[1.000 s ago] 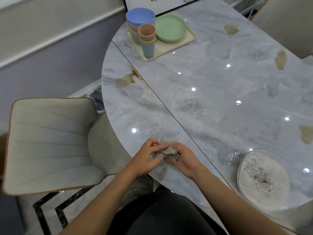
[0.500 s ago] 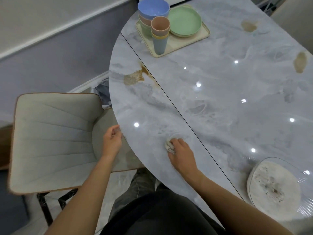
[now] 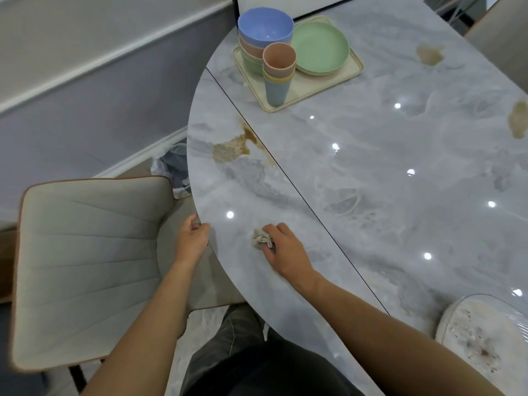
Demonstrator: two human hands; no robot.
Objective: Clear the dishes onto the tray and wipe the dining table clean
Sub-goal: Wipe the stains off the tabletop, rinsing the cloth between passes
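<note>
My right hand (image 3: 283, 250) presses a small crumpled beige cloth (image 3: 260, 238) onto the grey marble table (image 3: 371, 181), fingers curled over it near the front edge. My left hand (image 3: 193, 238) rests against the table's rim, fingers loosely curled on the edge. At the far end a cream tray (image 3: 328, 84) carries stacked bowls with a blue bowl (image 3: 265, 25) on top, stacked cups (image 3: 278, 72) and green plates (image 3: 320, 48). A brown stain (image 3: 233, 148) lies ahead of the cloth.
More brown stains sit at the far right (image 3: 430, 54) and the right edge (image 3: 518, 120). A plastic-wrapped dish with a stained white inside (image 3: 485, 347) stands at the near right. A beige chair (image 3: 85, 261) is to my left, and another chair back (image 3: 500, 38) at the top right.
One second ago both hands held the cloth together. The left hand let go and moved to the table's rim; the right hand now presses the cloth on the table.
</note>
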